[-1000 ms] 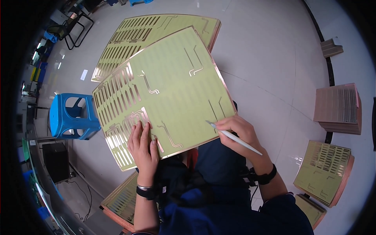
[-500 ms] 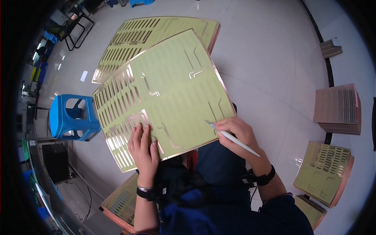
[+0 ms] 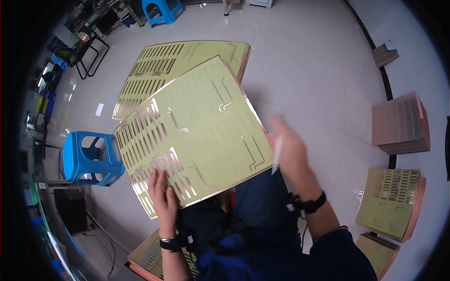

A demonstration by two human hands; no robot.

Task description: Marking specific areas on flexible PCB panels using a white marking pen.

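A large yellow-green sheet with copper slots and traces (image 3: 197, 131) rests tilted on my lap. My left hand (image 3: 161, 194) lies flat on its near-left corner and holds it there. My right hand (image 3: 288, 150), blurred by motion, is off the sheet's right edge and grips a thin white pen-like tool (image 3: 276, 157) that points downward. A second sheet of the same kind (image 3: 154, 70) lies on the floor behind the first, partly hidden by it.
A blue plastic stool (image 3: 89, 157) stands at my left. Stacks of similar sheets sit at the right: a brownish stack (image 3: 398, 124) and yellow-green stacks (image 3: 389, 203). Another stack (image 3: 150, 255) lies by my left leg. Chairs and a further blue stool (image 3: 161, 10) stand far off.
My right hand with the white tool has lifted off the sheet's lower right part and swung out past its right edge. My left hand stays on the near-left corner.
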